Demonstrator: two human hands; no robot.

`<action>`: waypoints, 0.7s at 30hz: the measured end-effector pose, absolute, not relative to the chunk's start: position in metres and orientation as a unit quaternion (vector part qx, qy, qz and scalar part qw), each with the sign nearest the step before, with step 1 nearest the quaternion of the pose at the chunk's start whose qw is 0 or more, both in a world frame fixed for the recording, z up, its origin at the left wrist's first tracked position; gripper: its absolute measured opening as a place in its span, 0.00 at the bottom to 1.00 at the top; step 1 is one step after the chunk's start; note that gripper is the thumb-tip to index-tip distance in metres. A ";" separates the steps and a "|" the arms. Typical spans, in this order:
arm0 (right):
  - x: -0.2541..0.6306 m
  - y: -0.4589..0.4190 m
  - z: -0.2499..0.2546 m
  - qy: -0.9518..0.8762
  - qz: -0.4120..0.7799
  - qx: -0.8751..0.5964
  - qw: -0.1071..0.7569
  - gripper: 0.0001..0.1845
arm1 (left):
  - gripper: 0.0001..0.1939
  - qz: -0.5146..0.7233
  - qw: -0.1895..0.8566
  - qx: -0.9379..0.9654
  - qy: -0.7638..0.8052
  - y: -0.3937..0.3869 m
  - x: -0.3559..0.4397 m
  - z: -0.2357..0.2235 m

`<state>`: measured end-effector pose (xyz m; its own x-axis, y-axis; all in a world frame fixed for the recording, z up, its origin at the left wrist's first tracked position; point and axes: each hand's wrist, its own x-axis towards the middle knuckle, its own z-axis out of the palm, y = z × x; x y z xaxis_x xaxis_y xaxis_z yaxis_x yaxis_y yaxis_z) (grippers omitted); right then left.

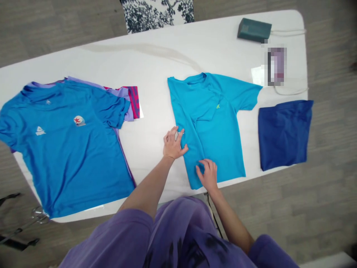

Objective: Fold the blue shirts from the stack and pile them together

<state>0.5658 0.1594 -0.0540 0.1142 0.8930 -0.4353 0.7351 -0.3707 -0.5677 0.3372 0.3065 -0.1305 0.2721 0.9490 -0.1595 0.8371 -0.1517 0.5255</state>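
Note:
A turquoise T-shirt (225, 137) lies on the white table in front of me. Its left side is folded over toward the middle, sleeve included, while the right sleeve still points out. My left hand (173, 143) rests at the folded left edge, fingers spread, partly on the tabletop. Lower down, my right hand (208, 173) is over the folded strip near the hem, with its fingers apart and slightly bent. Neither hand grips the cloth.
Blue T-shirts and others lie stacked flat, a blue shirt (75, 149) on top, at the left. A folded navy garment (284, 136) is at the right. Behind it are a dark green box (254, 29) with a cord and a blurred-out object (276, 66). The white table (150, 63) has rounded corners.

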 end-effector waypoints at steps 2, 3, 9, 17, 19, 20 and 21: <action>0.566 0.086 -0.056 -0.546 0.380 -0.743 0.070 0.16 | 0.49 0.105 0.268 0.750 0.595 0.304 0.339 -0.127; 0.564 0.057 -0.057 -0.551 0.381 -0.740 0.060 0.17 | 0.49 0.101 0.267 0.751 0.596 0.302 0.340 -0.124; 0.560 -0.022 -0.056 -0.619 0.335 -0.706 0.072 0.20 | 0.52 0.068 0.250 0.767 0.587 0.292 0.349 -0.102; 0.661 -0.009 -0.033 -0.608 0.300 -0.727 0.108 0.16 | 0.49 0.083 0.300 0.730 0.609 0.295 0.374 -0.058; 0.710 0.002 -0.035 -0.552 0.276 -0.771 0.158 0.19 | 0.38 0.120 0.275 0.715 0.631 0.311 0.404 -0.045; 0.735 0.009 -0.039 -0.516 0.260 -0.796 0.178 0.22 | 0.30 0.136 0.265 0.712 0.635 0.325 0.427 -0.040; 0.758 0.016 -0.043 -0.480 0.243 -0.822 0.189 0.24 | 0.24 0.149 0.264 0.715 0.630 0.341 0.454 -0.037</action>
<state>0.7582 0.0164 -0.0429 0.4214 0.8805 -0.2172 0.6971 -0.4677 -0.5435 0.4543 0.3410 -0.0371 0.1609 0.9797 -0.1200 0.8229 -0.0660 0.5644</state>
